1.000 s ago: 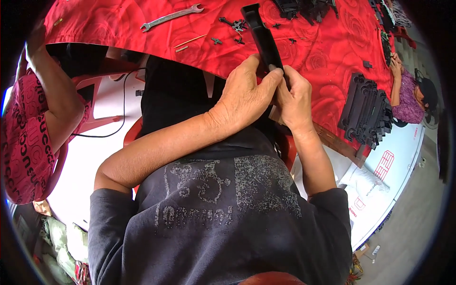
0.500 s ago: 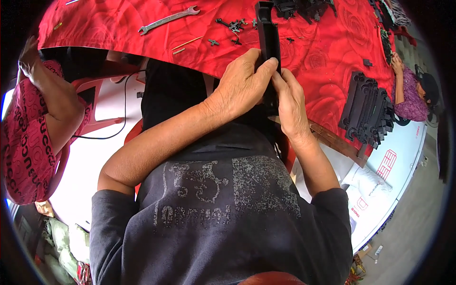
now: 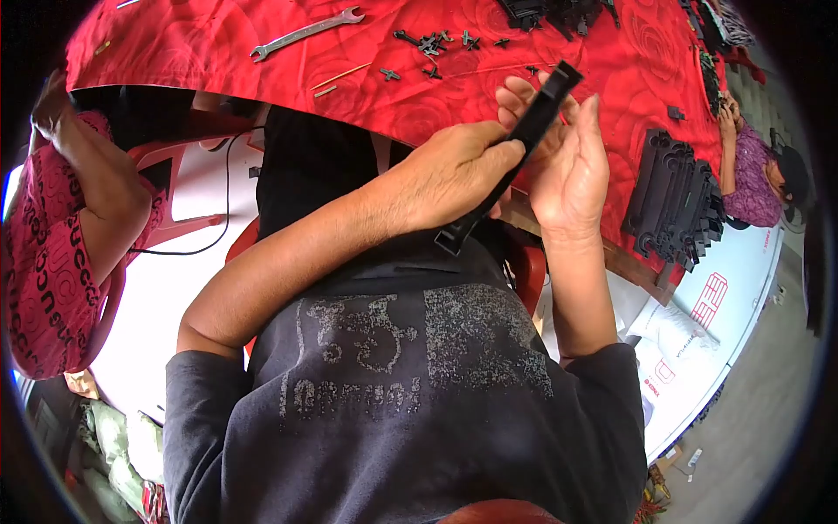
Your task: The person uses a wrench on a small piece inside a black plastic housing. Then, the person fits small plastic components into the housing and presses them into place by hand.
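Observation:
A long, narrow black plastic part (image 3: 539, 115) slants from near my shirt front up to the right, its far end over the red tablecloth (image 3: 401, 113). My left hand (image 3: 467, 170) grips it around the middle, thumb on top; the fingers underneath are mostly hidden. Beside it, my right hand (image 3: 572, 179) is open, palm turned up and thumb raised. Its fingers stretch behind the part's far end, and whether they touch it I cannot tell.
An open-end wrench (image 3: 305, 35), thin sticks (image 3: 340, 77) and small black cross-shaped pieces (image 3: 432, 44) lie on the cloth. Similar long black parts (image 3: 676, 201) are stacked at right, with more black pieces (image 3: 572, 13) at the far edge. People sit at left and far right.
The black part has swung from upright to a slant, its far end moving right and nearer. My right hand has let go and opened, palm up.

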